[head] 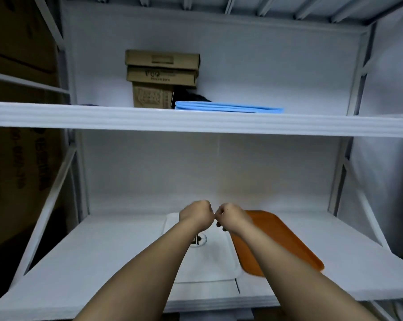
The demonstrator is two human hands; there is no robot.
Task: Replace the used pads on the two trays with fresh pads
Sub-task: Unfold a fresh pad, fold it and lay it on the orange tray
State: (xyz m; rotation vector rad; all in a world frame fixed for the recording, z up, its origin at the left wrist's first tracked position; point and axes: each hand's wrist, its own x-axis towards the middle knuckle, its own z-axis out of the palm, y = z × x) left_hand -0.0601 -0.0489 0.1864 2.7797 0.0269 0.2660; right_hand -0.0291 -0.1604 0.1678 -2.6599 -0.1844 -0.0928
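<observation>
The head camera looks into a white metal shelving unit with two boards in view. On the upper shelf [149, 117], toward the far left, stands a stack of brown cardboard boxes [162, 75]: two flat ones on a taller one, all with sharp edges and faint print. Just right of the boxes lies a thin pile of folded blue pads [228, 107], smooth and flat, near the shelf's front lip; something dark sits behind them, too hidden to tell. Large cardboard cartons [20, 112] fill the left edge of the scene, outside the frame of the unit.

On the lower shelf [91, 262], a matte white board, lie two trays side by side. The left one is a white tray [219, 265], rectangular with rounded corners and a raised rim, its surface covered by a white, softly textured pad [216, 251]. A small round clear object [199, 240] rests on that pad, partly hidden by the forearms. The orange tray [281, 242], smooth plastic with rounded corners, lies just right of the white one at a slant, its near-left edge seeming to overlap it.

Both bare forearms reach forward over the white tray. The left hand [196, 215] and right hand [231, 216] meet, knuckles almost touching, fingers curled downward. Seen from the back, what they hold, if anything, cannot be told.
</observation>
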